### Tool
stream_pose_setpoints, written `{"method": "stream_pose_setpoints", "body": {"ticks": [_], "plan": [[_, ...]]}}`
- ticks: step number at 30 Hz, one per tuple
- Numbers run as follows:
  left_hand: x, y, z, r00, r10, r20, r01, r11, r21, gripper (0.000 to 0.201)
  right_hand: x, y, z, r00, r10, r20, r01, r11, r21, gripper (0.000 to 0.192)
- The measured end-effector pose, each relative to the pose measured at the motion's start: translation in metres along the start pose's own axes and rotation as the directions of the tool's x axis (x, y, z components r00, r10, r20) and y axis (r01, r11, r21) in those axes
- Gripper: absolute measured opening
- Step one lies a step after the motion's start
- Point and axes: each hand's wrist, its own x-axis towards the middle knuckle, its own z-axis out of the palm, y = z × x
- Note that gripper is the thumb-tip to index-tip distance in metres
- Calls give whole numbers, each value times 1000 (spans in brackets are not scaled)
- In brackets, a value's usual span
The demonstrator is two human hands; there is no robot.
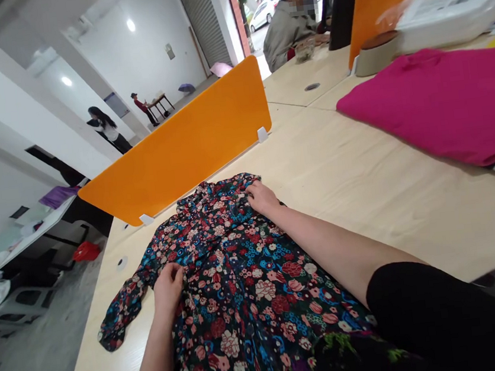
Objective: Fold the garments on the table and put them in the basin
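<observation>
The floral shirt (236, 282) is being spread: left hand (168, 288) pinches its sleeve, right hand (261, 199) lies open by the collar; next, I think, smoothing outward.

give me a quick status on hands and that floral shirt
Left hand fingers curled on floral shirt near its sleeve. Right hand pressing by collar. Shirt flat on table; orange divider behind.

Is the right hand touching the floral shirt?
Touching: the head view shows the right hand resting on the floral shirt near its collar.
</observation>
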Motion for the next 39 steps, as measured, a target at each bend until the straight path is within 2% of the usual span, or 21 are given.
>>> {"method": "stream_pose_setpoints", "body": {"ticks": [3,5,7,8,10,11,12,14,16,17,20,23,25,29,31,33,34,35,37,39], "plan": [[8,11,8,999,24,-24,-24,1000,3,28,0,1,0,1000,-7,5,7,1000,1,27],[12,19,15,997,74,-28,-74,997,-8,22,0,1,0,1000,-13,11,13,1000,1,27],[12,26,17,990,114,-83,-116,993,-20,17,0,1,0,1000,-14,15,14,1000,0,27],[10,28,15,979,139,-148,-145,989,-24,17,1,1,-1,1000,-14,15,14,1000,-1,27],[4,30,8,930,228,-288,-237,971,4,18,1,1,-1,1000,-13,12,13,1000,-3,28],[-1,30,4,902,301,-309,-302,952,45,17,1,1,-1,1000,-12,10,12,1000,-3,27],[-6,29,-1,883,382,-272,-370,924,95,14,1,1,-1,1000,-11,8,11,1000,-3,27],[-15,23,-7,879,475,-55,-462,873,153,10,1,0,0,1000,-9,6,9,1000,-3,27],[-20,15,-9,896,417,153,-434,895,105,13,1,0,1,1000,-7,2,7,1000,-7,28],[-21,11,-9,917,347,196,-364,929,58,14,1,0,1,1000,-6,-1,6,1000,-9,28],[-15,5,-3,981,110,159,-102,993,-58,15,1,0,2,1000,-2,-7,2,1000,-17,29],[-2,14,6,997,-29,69,33,998,-56,34,1,0,1,1000,-3,-1,3,1000,-16,30],[7,24,13,999,-23,46,26,998,-59,34,1,0,1,1000,-3,2,3,1000,-12,30],[16,38,17,995,97,-35,-100,990,-102,19,1,1,0,1000,2,16,-2,1000,-7,29],[16,39,13,980,93,-178,-114,987,-112,17,1,1,-1,1000,-1,22,1,1000,-2,28],[14,37,7,944,35,-329,-85,987,-138,17,1,0,-2,1000,-1,18,1,1000,9,29],[14,34,6,935,-11,-354,-59,980,-189,17,0,0,-2,1000,2,12,-2,1000,17,29],[13,31,5,940,-62,-336,-31,964,-264,17,0,0,-3,1000,6,7,-6,1000,25,31],[11,24,9,971,-128,-204,29,902,-431,22,0,-1,-4,1000,14,7,-15,999,35,36],[10,18,16,988,-132,-84,64,830,-554,29,1,-1,-6,999,19,28,-20,999,31,44]]}}
